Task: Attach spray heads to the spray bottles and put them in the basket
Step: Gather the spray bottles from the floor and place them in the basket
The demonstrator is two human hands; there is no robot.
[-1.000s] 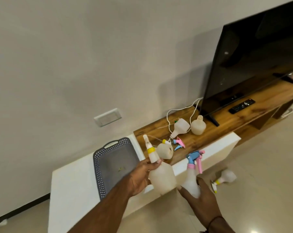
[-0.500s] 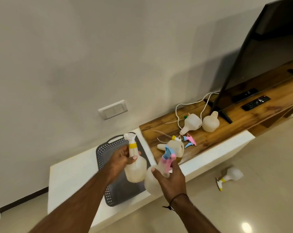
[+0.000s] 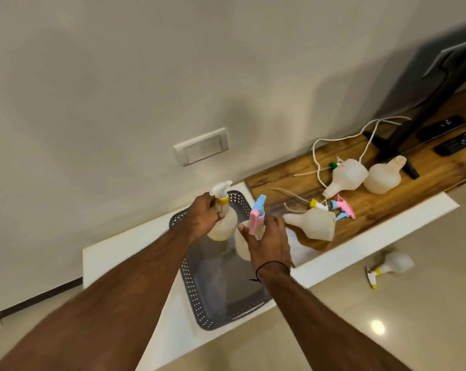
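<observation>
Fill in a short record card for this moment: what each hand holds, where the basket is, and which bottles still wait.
left hand: grips white-headed bottle by the neck, over the basket
right hand: grips pink-and-blue-headed bottle, over the basket
basket: grey, on the white ledge
headless bottles: three on the wooden shelf
loose spray heads: beside them
floor: one bottle with head

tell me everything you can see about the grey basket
The grey basket is a rectangular tub that looks like plastic, with walls pierced by small holes and a solid smooth floor. It sits upright on the white ledge, its near corner reaching the ledge's front edge. Nothing visibly lies in it yet. The left hand and right hand each hold a spray bottle above it; whether either bottle touches it is unclear.
</observation>
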